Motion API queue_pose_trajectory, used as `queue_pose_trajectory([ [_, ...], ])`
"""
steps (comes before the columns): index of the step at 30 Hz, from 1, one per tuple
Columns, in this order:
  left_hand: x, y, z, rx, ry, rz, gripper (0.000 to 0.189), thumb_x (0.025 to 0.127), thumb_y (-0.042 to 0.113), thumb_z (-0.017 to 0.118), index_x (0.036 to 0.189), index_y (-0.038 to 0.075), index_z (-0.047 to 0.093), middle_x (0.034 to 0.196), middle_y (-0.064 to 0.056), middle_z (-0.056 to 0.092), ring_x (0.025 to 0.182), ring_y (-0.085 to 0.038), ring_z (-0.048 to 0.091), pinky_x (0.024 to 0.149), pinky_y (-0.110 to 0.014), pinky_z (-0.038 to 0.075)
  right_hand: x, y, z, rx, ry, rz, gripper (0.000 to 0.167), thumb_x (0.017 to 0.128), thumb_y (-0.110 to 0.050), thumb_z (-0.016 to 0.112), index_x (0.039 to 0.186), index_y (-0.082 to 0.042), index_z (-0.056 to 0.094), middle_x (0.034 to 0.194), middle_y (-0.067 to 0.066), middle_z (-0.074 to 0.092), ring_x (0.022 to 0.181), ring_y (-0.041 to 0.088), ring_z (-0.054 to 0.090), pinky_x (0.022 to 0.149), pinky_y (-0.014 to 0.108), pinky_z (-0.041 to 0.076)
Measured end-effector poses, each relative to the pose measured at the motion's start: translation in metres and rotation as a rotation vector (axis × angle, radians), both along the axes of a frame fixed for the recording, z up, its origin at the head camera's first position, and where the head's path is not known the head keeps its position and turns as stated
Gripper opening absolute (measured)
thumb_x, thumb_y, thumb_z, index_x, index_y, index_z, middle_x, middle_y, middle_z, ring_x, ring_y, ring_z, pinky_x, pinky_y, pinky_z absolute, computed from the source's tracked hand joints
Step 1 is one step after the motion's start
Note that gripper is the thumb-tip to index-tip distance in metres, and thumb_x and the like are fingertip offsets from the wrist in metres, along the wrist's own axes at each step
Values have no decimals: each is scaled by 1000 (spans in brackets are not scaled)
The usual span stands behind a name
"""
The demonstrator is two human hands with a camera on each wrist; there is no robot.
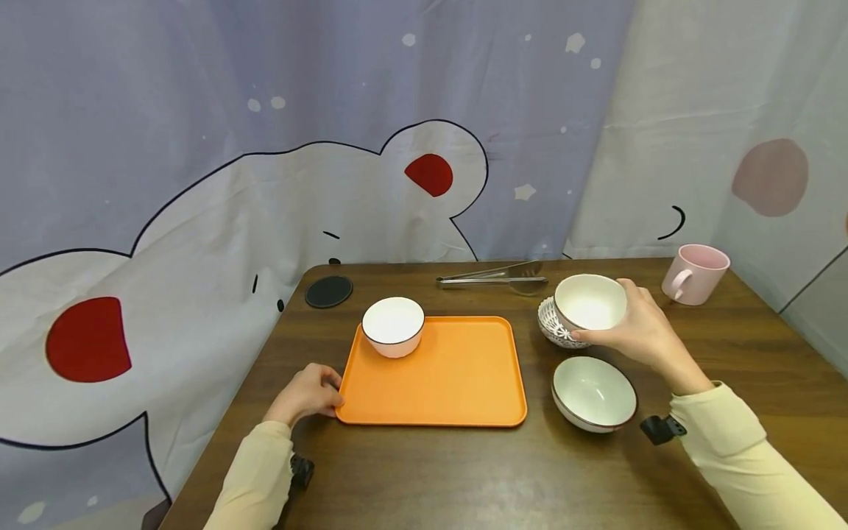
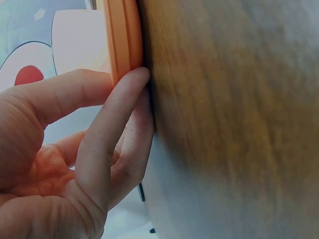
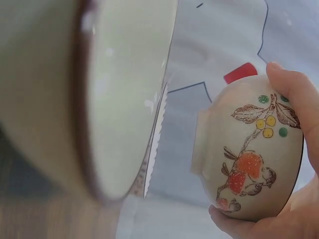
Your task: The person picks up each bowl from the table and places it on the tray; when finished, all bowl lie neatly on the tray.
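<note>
My right hand (image 1: 645, 327) grips a cream bowl (image 3: 249, 149) by its rim and side, thumb and fingers on opposite sides. In the right wrist view, orange fruit and brown leaves decorate its outside. The bowl is lifted in front of a white lattice-patterned bowl (image 1: 551, 324), which it partly hides. Nearer me, a larger brown-rimmed bowl (image 1: 594, 394) sits on the table. My left hand (image 1: 308, 394) pinches the left edge of an orange tray (image 1: 457, 375) between thumb and fingers, close to the near corner. On that tray's far left corner stands a white bowl (image 1: 394, 324).
Metal tongs (image 1: 490, 280) lie along the back of the wooden table (image 1: 424, 471). A black round coaster (image 1: 329, 291) lies at the back left, and a pink mug (image 1: 694, 275) stands at the back right. Behind the table hangs a patterned curtain (image 1: 318, 199).
</note>
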State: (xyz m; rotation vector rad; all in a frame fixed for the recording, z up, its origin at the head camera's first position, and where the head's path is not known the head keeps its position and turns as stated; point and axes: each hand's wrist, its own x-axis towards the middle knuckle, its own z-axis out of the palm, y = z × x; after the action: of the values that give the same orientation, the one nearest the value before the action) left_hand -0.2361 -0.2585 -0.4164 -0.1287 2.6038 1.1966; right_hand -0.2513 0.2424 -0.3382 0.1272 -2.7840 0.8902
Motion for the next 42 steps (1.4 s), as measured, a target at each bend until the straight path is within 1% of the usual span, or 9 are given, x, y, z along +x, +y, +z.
queue_pose_trajectory([
  [6,-2,-2,-2,2,1,9,25,76,-4,70,99,-7,62,75,-13,64,60,-18,65,61,-34,60,1,-13,2,-14,3,20,113,62,-56,86,141,4,32,124,31,44,108,43,50,84,54,46],
  [13,-2,-2,-4,0,-8,6,25,77,-4,70,101,-7,61,77,-13,62,62,-18,64,62,-34,60,3,-26,-2,-42,-20,39,113,62,-56,86,143,2,32,126,28,43,110,43,50,85,53,46],
  [18,-2,-2,-5,4,-12,5,26,77,-3,70,101,-7,62,77,-13,63,61,-18,65,62,-34,60,4,-35,-4,-47,-29,62,113,63,-53,87,143,3,31,128,28,43,111,43,51,88,54,47],
  [25,-3,-2,-2,11,-15,-7,27,77,-3,70,102,-7,61,77,-13,63,62,-19,65,62,-34,60,5,-46,-3,-57,-31,90,108,62,-52,88,141,-1,34,126,26,44,108,42,53,86,53,48],
  [27,-3,-2,-2,13,-18,-4,27,77,-3,70,102,-7,62,77,-13,63,62,-19,65,62,-33,60,5,-49,-4,-56,-38,92,108,62,-52,88,141,-2,34,127,26,44,108,41,53,86,54,48],
  [33,-3,-3,1,13,-22,-19,28,78,-3,70,103,-8,61,78,-13,64,62,-18,65,62,-33,60,6,-58,-7,-54,-57,97,112,61,-53,88,143,-3,32,129,27,44,109,42,53,87,55,48],
  [37,-3,-3,0,9,-26,-11,28,78,-3,70,103,-7,61,78,-13,63,62,-18,64,62,-33,60,5,-63,-11,-72,-37,114,110,59,-51,90,142,-2,35,129,25,46,113,41,49,89,55,47],
  [38,-3,-3,0,7,-24,-17,28,78,-3,70,104,-8,60,78,-13,63,62,-18,64,62,-33,60,5,-64,-12,-81,-31,122,109,59,-50,90,141,-1,35,129,25,46,113,40,49,89,54,47],
  [42,-3,-3,0,18,-26,-16,27,78,-3,69,104,-8,60,79,-14,63,63,-19,64,62,-33,60,3,-70,-17,-119,-16,161,105,59,-44,91,138,1,38,128,22,48,112,37,51,90,52,48],
])
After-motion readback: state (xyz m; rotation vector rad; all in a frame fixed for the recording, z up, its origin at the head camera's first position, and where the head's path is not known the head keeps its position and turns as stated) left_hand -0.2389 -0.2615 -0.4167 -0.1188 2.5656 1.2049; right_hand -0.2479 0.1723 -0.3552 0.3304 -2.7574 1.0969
